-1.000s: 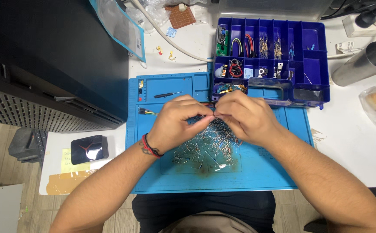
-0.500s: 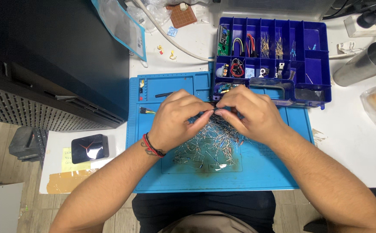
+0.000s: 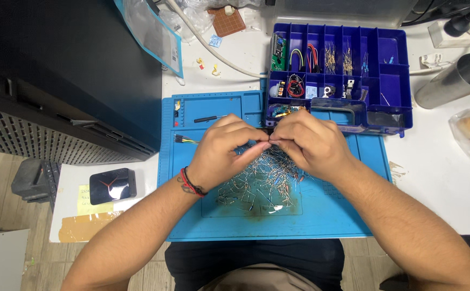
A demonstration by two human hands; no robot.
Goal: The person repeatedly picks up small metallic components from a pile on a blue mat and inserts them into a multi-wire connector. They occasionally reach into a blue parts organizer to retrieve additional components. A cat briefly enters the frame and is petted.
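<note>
Under the grip, the blue mat (image 3: 202,215) carries a big heap of loose wire components (image 3: 256,186), most apparently unsorted. Behind lies the blue organizer box (image 3: 391,70). Left hand (image 3: 221,153) and right hand (image 3: 308,143) pinch one thin component (image 3: 270,141) between touching fingertips.

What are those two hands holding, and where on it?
The left hand and right hand pinch something thin between their fingertips, above the pile of small wire-legged components. What it is, and where it is held, cannot be told.

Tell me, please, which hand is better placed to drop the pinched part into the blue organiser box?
Probably the right hand: it lies just below the box, while the left hand is farther away.
</note>
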